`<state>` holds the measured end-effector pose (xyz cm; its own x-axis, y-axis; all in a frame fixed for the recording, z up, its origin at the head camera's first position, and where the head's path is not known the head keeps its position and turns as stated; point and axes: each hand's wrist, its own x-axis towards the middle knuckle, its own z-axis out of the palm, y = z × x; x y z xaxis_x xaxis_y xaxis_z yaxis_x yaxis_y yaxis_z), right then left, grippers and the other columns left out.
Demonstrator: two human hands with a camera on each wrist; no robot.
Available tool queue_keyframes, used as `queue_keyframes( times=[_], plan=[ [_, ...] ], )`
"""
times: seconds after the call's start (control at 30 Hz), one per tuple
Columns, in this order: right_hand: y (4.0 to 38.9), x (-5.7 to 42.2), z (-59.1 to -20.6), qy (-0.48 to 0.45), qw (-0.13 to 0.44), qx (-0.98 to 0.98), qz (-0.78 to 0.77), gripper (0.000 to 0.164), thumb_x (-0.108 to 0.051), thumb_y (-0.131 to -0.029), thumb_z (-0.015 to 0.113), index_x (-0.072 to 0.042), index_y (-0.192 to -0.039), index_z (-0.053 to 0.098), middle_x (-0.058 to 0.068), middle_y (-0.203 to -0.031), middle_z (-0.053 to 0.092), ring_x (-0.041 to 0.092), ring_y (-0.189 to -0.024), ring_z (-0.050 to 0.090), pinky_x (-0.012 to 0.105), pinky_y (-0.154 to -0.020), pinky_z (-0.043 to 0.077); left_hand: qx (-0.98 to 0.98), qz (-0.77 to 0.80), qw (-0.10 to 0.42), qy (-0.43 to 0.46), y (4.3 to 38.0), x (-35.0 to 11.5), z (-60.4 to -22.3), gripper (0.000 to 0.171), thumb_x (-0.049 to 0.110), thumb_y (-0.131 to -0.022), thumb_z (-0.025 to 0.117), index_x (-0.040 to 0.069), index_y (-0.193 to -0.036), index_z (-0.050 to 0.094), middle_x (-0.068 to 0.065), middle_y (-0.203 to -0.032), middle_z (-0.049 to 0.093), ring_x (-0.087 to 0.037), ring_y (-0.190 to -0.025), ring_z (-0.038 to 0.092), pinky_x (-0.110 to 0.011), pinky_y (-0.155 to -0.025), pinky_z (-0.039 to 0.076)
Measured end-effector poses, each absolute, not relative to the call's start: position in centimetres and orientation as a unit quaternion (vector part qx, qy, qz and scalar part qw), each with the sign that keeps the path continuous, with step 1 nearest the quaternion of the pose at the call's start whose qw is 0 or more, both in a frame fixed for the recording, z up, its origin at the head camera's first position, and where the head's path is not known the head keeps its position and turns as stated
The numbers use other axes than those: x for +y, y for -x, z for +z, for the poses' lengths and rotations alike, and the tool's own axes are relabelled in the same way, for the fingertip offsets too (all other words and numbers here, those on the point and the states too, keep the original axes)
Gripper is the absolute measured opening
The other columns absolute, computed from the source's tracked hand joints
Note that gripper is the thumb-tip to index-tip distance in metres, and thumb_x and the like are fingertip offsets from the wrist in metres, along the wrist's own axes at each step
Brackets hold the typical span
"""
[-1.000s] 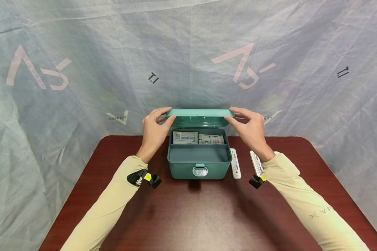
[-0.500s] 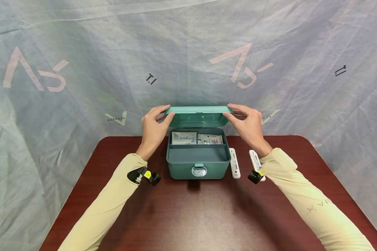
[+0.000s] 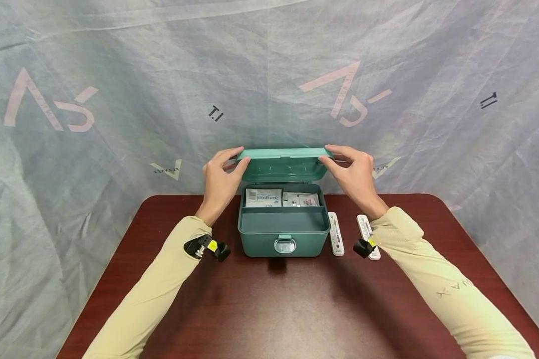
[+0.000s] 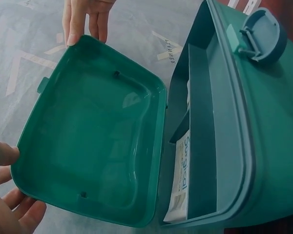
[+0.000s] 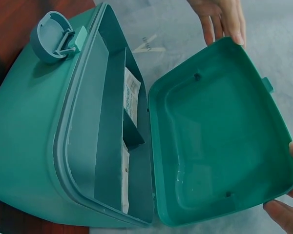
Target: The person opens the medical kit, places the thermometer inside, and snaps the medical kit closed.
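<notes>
A teal storage box (image 3: 284,245) stands on the table with its green lid (image 3: 284,169) raised at the back. My left hand (image 3: 221,180) pinches the lid's left front corner between thumb and fingers. On the opposite corner, my right hand (image 3: 354,174) grips in the same way. Two packets lie in the rear compartments: a white one printed "Surgical" (image 3: 262,197) on the left and a smaller pale packet (image 3: 300,199) on the right. The wide front compartment (image 3: 283,220) holds nothing. At the box front, the latch (image 3: 285,244) hangs loose, as both wrist views show.
Two white thermometer-like strips lie right of the box: one strip (image 3: 336,233) close beside it, another strip (image 3: 367,229) partly under the right wrist camera (image 3: 364,248). A grey cloth (image 3: 269,75) hangs behind the dark red table (image 3: 269,309).
Both hands have raised the lid's front edge a little, so more of its inside shows. The box and packets stay in place.
</notes>
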<state>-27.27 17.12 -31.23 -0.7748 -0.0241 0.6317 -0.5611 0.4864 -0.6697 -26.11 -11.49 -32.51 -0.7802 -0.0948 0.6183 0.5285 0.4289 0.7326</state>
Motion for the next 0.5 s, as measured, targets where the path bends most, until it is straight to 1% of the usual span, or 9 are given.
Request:
queue_keyframes(
  times=[0.1,0.27,0.37,0.5],
  plan=[
    [27.41,17.23,-31.28,-0.181,0.287,-0.813,0.473,0.032,-0.022,-0.083,0.075,-0.01,-0.112,0.071,0.006,-0.111,0.068,0.019,-0.094,0.067,0.027,-0.081,0.054,-0.793,-0.512,0.3,0.138,26.25,-11.45,-32.53,0.032,0.024,-0.09,0.067,0.01,-0.119,0.067,-0.006,-0.117,0.062,-0.022,-0.108,0.058,-0.032,-0.087,0.051],
    [27.58,17.31,-31.3,-0.178,0.289,-0.815,0.469,0.032,-0.023,-0.083,0.075,-0.011,-0.113,0.071,0.005,-0.109,0.068,0.017,-0.094,0.067,0.025,-0.081,0.054,-0.799,-0.504,0.297,0.137,26.38,-11.39,-32.27,0.032,0.024,-0.09,0.067,0.011,-0.119,0.067,-0.006,-0.117,0.062,-0.017,-0.106,0.059,-0.029,-0.086,0.051],
    [27.64,17.27,-31.25,-0.176,0.288,-0.819,0.465,0.032,-0.024,-0.084,0.074,-0.011,-0.113,0.071,0.005,-0.109,0.068,0.016,-0.095,0.067,0.025,-0.081,0.053,-0.801,-0.504,0.294,0.137,26.42,-11.39,-32.06,0.032,0.024,-0.09,0.067,0.01,-0.119,0.067,-0.007,-0.118,0.062,-0.018,-0.106,0.06,-0.03,-0.086,0.051],
    [27.75,17.12,-31.28,-0.18,0.291,-0.816,0.466,0.033,-0.025,-0.084,0.073,-0.01,-0.114,0.071,0.006,-0.107,0.067,0.018,-0.094,0.066,0.025,-0.082,0.053,-0.804,-0.502,0.291,0.131,26.49,-11.35,-31.93,0.032,0.024,-0.091,0.066,0.011,-0.12,0.066,-0.007,-0.118,0.062,-0.021,-0.104,0.061,-0.028,-0.086,0.051]
  ],
)
